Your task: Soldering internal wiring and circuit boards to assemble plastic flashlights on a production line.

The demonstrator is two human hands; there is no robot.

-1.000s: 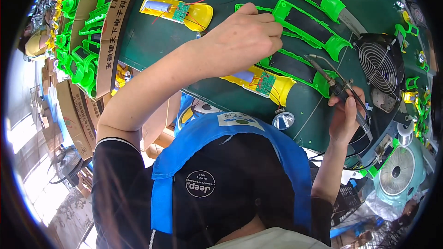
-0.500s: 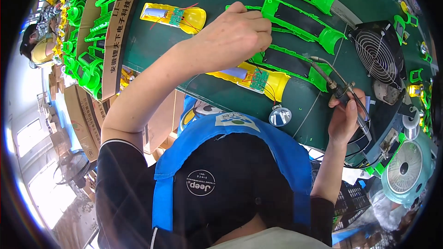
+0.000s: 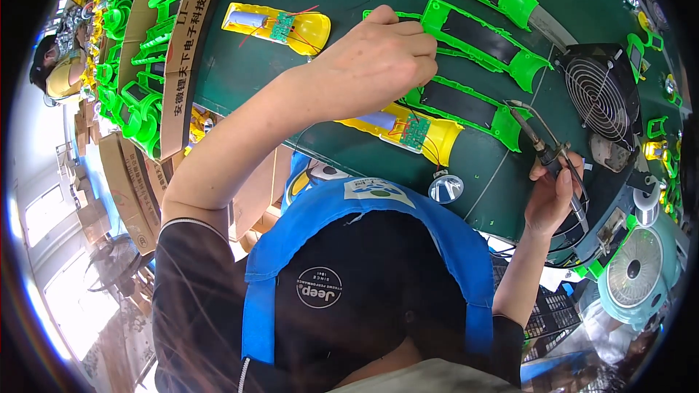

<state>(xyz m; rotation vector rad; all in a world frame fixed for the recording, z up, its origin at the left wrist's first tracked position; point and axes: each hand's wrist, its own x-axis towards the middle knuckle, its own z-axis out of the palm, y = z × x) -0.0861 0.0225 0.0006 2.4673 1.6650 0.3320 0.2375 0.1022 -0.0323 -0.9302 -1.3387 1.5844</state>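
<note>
Now our right hand [image 3: 551, 200] has its grip closed around the soldering iron [image 3: 545, 154], which slants far and left. Its tip is close to the right end of the near green frame [image 3: 506, 129]. That frame lies long from left to right on the bench [image 3: 499, 193]. Our left hand [image 3: 382, 60] is nearer its left end; we cannot tell if it pinches anything. Compared with half a second ago, the iron sits farther right.

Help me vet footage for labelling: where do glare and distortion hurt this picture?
Head view: the windows at lower left are blown to white; head view: the fisheye bows the cardboard box edge, and the corners go black; head view: the right hand and soldering iron look reasonably sharp.
</note>
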